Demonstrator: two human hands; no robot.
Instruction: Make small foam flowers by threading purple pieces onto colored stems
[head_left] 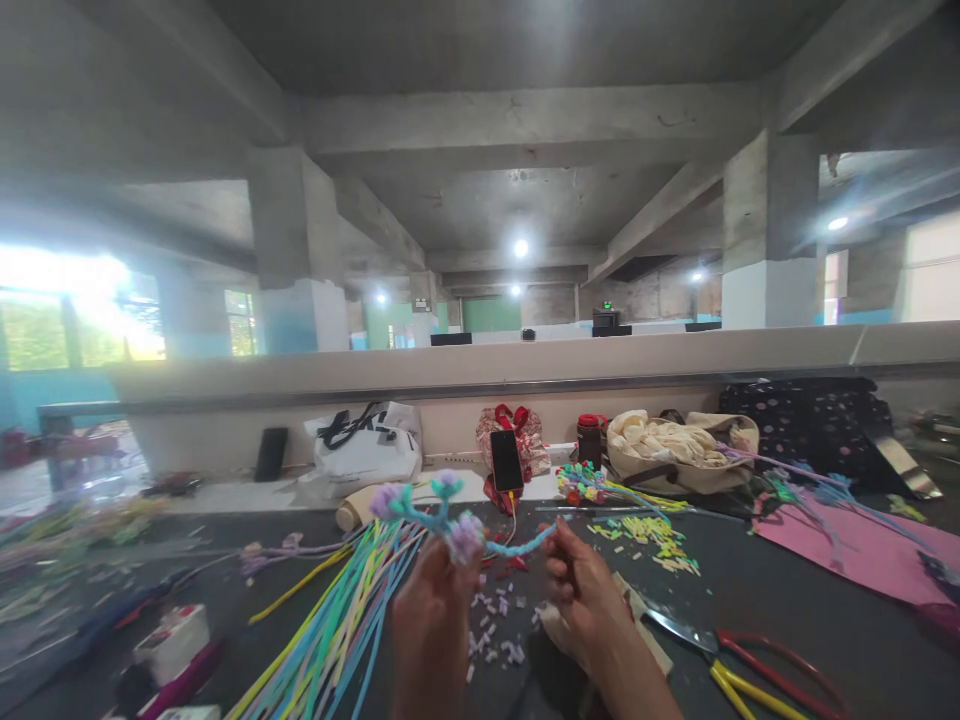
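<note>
Both hands pinch the pipe-cleaner sprig (450, 520): left hand (431, 610), right hand (585, 600); blur hides fingertips, wrists cut off below.

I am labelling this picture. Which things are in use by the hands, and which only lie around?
In use: left hand, right hand, pipe-cleaner flower sprig.

Lying around: pipe-cleaner bundle, scissors, phone, white bag, pink sheet.

A black phone (506, 459) stands propped against a red bag (525, 432), beside a dark jar (590, 440). A white bag (365, 446) sits further left. Red-and-yellow-handled scissors (750, 670) lie on the dark table (825, 620), near a pink sheet (862, 550).
</note>
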